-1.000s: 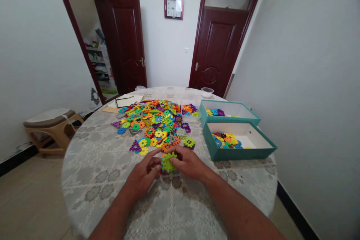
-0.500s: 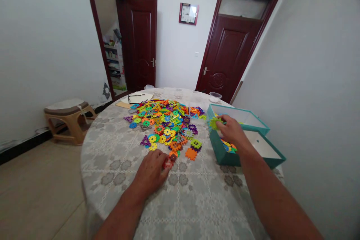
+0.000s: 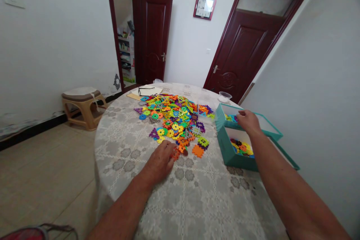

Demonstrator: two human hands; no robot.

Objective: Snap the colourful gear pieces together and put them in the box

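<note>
Multicoloured plastic gear-shaped pieces (image 3: 171, 114): heaped on table, ahead of left hand (image 3: 160, 161).
Left hand: laid on grey lace tablecloth (image 3: 182, 210), fingers kept together beside small orange piece (image 3: 176, 154); pinching cannot be told.
Right hand (image 3: 249, 122): held curled over teal cardboard box (image 3: 221, 119); gripping cannot be told.
Second teal box (image 3: 236, 161): placed below right hand, pieces are held inside.

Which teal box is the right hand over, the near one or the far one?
The far teal box, the one holding fewer pieces: the right hand hovers above it, while the near teal box, with the bigger heap, lies beside the forearm.
</note>
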